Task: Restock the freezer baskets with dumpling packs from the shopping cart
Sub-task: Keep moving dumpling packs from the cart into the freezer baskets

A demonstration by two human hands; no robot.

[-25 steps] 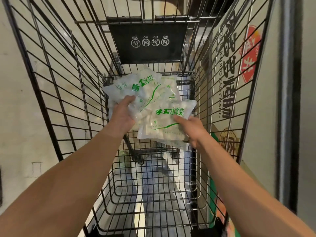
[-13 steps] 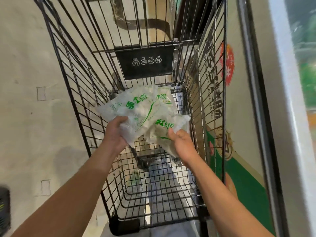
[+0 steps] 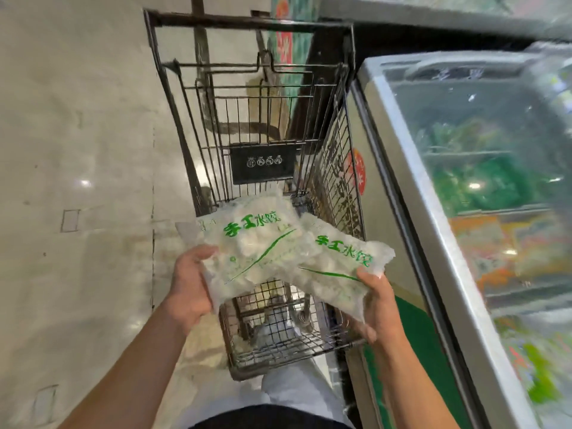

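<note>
Over the pale tiled floor point(image 3: 77, 150), the left hand point(image 3: 188, 283) gripped one translucent white dumpling pack with green lettering point(image 3: 247, 246) by its near-left edge, the pack's long axis running up and to the right above the black wire shopping cart point(image 3: 257, 119), whose basket looked empty beneath. Overlapped by it, a second matching dumpling pack point(image 3: 340, 264) lay cradled in the right hand point(image 3: 376, 308), fingers curled under its lower edge. The glass-lidded chest freezer point(image 3: 433, 243) stood just right of the cart, nearer the right hand, with blurred green and orange packages inside; its baskets could not be made out, and its lid looked closed.
</note>
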